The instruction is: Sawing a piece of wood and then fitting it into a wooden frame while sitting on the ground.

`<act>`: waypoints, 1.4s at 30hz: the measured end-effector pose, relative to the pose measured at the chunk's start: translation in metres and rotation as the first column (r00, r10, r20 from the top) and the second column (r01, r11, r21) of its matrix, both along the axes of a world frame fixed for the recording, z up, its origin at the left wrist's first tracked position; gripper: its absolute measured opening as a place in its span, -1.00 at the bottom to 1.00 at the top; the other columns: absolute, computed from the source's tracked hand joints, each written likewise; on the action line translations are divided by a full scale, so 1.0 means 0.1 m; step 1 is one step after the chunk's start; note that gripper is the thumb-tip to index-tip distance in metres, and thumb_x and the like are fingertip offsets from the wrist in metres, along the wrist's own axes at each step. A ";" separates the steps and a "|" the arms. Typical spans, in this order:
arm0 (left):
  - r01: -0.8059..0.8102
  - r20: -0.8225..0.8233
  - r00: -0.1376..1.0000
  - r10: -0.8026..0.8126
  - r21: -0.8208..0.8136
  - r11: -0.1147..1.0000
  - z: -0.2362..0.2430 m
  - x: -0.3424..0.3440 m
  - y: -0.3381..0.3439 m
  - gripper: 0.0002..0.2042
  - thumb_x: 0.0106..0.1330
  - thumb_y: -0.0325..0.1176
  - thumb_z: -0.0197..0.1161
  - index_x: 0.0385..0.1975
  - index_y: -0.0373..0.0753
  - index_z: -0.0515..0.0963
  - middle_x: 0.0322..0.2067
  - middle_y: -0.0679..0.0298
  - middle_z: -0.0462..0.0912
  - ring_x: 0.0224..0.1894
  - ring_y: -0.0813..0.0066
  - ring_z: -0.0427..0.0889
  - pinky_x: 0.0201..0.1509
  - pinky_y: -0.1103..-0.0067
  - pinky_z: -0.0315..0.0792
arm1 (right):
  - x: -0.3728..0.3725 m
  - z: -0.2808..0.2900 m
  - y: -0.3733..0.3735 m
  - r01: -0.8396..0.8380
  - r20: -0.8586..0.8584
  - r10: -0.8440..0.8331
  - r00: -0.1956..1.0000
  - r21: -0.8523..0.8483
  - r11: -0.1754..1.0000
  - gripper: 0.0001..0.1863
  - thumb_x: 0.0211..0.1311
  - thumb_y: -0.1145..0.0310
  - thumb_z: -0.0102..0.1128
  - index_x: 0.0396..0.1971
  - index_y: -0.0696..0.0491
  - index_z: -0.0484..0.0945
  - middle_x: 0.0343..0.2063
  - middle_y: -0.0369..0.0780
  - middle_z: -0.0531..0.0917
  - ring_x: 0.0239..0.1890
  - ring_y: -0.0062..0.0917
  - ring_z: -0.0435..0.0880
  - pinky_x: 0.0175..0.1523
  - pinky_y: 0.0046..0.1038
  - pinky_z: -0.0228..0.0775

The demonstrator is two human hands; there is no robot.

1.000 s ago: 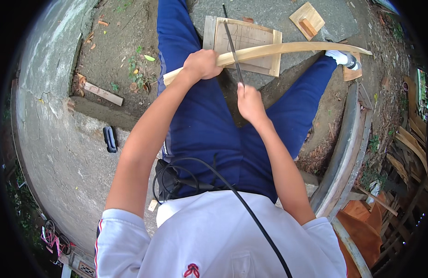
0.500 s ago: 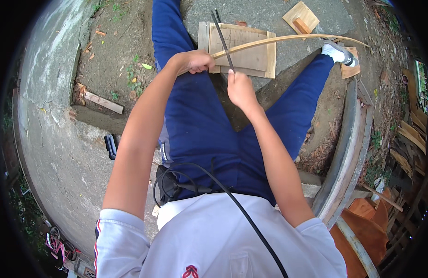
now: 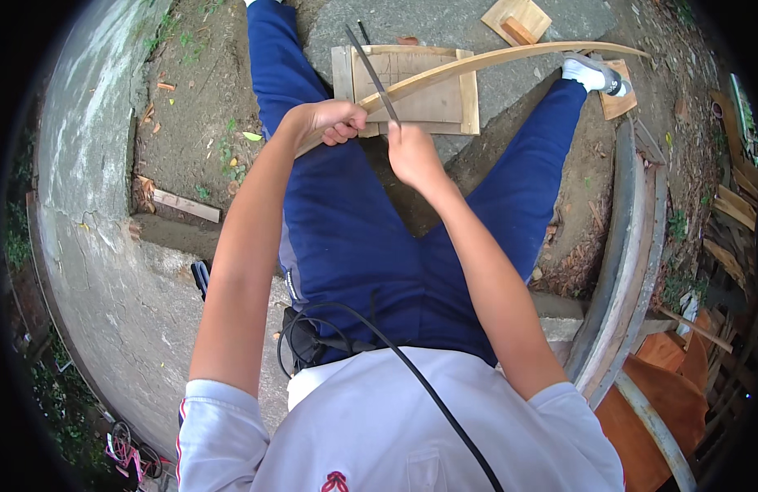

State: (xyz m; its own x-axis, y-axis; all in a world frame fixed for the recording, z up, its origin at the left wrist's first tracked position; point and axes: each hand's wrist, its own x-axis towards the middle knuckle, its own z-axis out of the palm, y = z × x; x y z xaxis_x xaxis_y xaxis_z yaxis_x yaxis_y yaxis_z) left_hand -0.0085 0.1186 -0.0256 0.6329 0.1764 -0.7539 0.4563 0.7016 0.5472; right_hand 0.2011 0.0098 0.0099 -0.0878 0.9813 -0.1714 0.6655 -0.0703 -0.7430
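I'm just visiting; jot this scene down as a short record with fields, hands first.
Left hand: grips a long, curved, pale wooden strip
Right hand: grips a thin, dark, straight rod
Crossing: the rod passes over the strip
Beyond hands: flat, framed wooden board on a grey stone slab
Farther right: small, square wooden board

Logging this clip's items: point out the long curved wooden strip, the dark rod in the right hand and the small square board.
Wooden strip (image 3: pixel 479 60): head view, near its mid-length.
Dark rod (image 3: pixel 371 69): head view, middle of its shaft.
Square board (image 3: pixel 520 13): head view, bare upper face.
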 end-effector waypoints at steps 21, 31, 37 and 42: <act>-0.055 -0.014 0.998 0.053 -0.133 0.990 0.03 0.00 0.08 -0.66 0.39 -0.23 0.13 -0.64 0.05 0.21 -0.72 0.59 0.21 -0.74 0.79 0.13 -0.69 0.69 0.04 | -0.03 -0.12 -0.12 0.059 0.002 -0.059 0.998 -0.118 0.991 -0.46 0.69 0.17 -0.08 -0.35 0.28 0.71 -0.36 0.29 0.71 -0.20 0.32 0.71 0.01 0.19 0.57; -0.083 -0.022 0.997 0.080 -0.224 0.971 -0.02 -0.04 0.10 -0.68 0.42 -0.23 0.13 -0.61 0.03 0.25 -0.72 0.59 0.21 -0.76 0.79 0.13 -0.68 0.69 0.05 | -0.06 -0.16 -0.09 0.058 -0.038 -0.068 0.997 -0.208 0.976 -0.44 0.71 0.16 -0.12 -0.35 0.32 0.64 -0.32 0.30 0.67 -0.11 0.27 0.70 0.03 0.15 0.52; -0.055 0.063 0.995 0.072 -0.236 0.970 -0.01 -0.05 0.11 -0.68 0.40 -0.22 0.20 -0.59 0.05 0.24 -0.72 0.61 0.22 -0.75 0.82 0.15 -0.70 0.71 0.03 | -0.08 -0.18 -0.12 0.068 -0.062 -0.075 0.995 -0.100 0.993 -0.46 0.70 0.18 -0.08 -0.33 0.31 0.69 -0.32 0.30 0.69 -0.16 0.31 0.69 -0.01 0.21 0.52; -0.112 -0.030 0.994 0.108 -0.221 0.969 -0.04 -0.06 0.15 -0.69 0.42 -0.24 0.15 -0.58 0.06 0.24 -0.72 0.61 0.23 -0.76 0.81 0.15 -0.70 0.71 0.05 | 0.01 -0.34 -0.22 0.050 0.058 -0.034 0.998 -0.290 0.956 -0.50 0.69 0.20 -0.07 -0.24 0.31 0.71 -0.31 0.33 0.70 -0.18 0.30 0.72 0.02 0.21 0.56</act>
